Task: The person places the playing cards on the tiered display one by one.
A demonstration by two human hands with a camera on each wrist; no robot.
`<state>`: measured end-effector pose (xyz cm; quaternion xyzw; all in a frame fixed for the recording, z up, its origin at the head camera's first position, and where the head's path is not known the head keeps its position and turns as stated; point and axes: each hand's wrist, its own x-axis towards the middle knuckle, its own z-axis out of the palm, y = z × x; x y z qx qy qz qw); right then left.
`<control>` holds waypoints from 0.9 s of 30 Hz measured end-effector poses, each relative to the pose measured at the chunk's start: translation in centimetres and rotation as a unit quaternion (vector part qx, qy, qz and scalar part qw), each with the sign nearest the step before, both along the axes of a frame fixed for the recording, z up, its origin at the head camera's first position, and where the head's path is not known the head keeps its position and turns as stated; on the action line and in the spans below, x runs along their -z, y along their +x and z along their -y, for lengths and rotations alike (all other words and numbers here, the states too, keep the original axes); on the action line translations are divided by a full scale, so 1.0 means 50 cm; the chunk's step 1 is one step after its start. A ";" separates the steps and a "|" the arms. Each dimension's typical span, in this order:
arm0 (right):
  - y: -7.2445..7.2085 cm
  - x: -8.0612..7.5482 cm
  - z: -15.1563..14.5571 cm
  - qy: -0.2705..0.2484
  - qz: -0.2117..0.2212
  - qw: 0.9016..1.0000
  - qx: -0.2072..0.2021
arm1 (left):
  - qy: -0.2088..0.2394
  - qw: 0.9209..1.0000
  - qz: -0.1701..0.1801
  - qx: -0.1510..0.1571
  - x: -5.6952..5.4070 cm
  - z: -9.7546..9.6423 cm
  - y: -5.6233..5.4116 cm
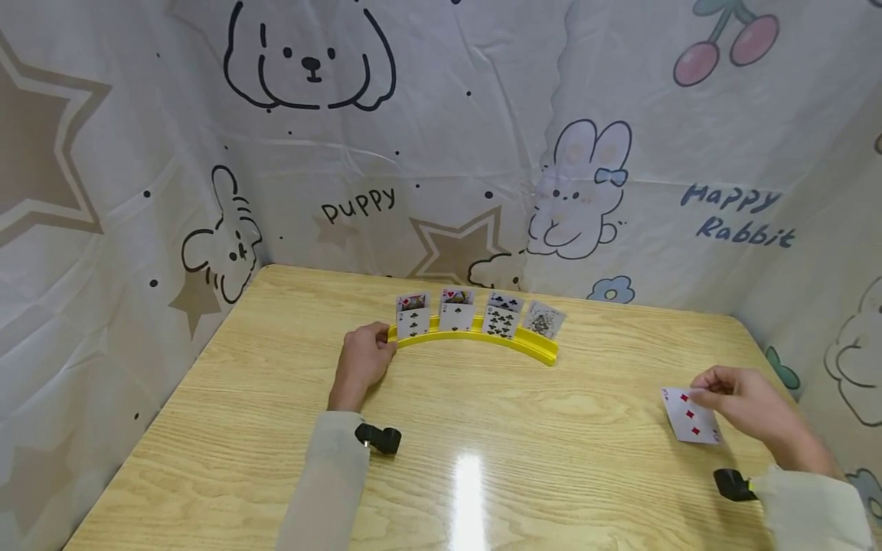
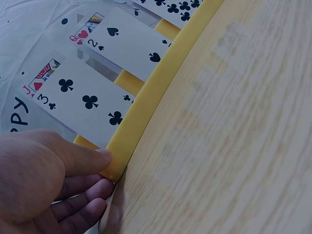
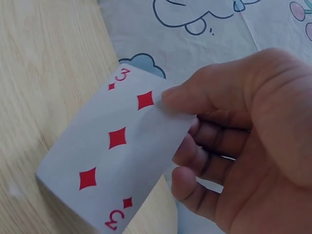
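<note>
My left hand (image 1: 365, 356) pinches the left end of a curved yellow card holder (image 1: 468, 334), thumb on its front edge in the left wrist view. Standing in the holder are a three of clubs (image 2: 89, 101) before a red jack (image 2: 48, 68), and a two of spades (image 2: 119, 41) before a queen of hearts (image 2: 92, 20). Farther right stand two overlapping clubs cards (image 1: 501, 322) and a card with a dark figure (image 1: 544, 319). Off to the right, my right hand (image 1: 754, 409) holds a three of diamonds (image 3: 117, 138) by one corner between thumb and fingers, face showing.
The light wooden table (image 1: 565, 459) ends at a back edge just behind the holder. Patterned cloth (image 1: 441, 153) hangs behind and along both sides. Black wrist cameras (image 1: 379, 438) sit on both sleeves.
</note>
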<state>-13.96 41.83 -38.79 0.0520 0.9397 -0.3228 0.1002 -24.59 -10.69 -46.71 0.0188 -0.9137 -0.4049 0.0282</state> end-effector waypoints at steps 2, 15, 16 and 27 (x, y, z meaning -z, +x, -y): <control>0.000 0.002 0.003 -0.002 -0.011 1.000 0.006 | 0.000 1.000 0.000 0.000 0.000 0.001 0.000; -0.007 0.002 0.038 -0.016 -0.076 0.997 0.016 | -0.001 1.000 0.000 0.000 0.001 -0.001 0.002; -0.008 0.002 0.041 -0.018 -0.082 0.996 0.017 | -0.001 1.000 0.000 0.001 0.001 -0.001 0.003; -0.024 0.009 0.079 -0.040 -0.111 0.993 0.022 | -0.002 1.000 -0.004 0.001 0.000 0.000 0.001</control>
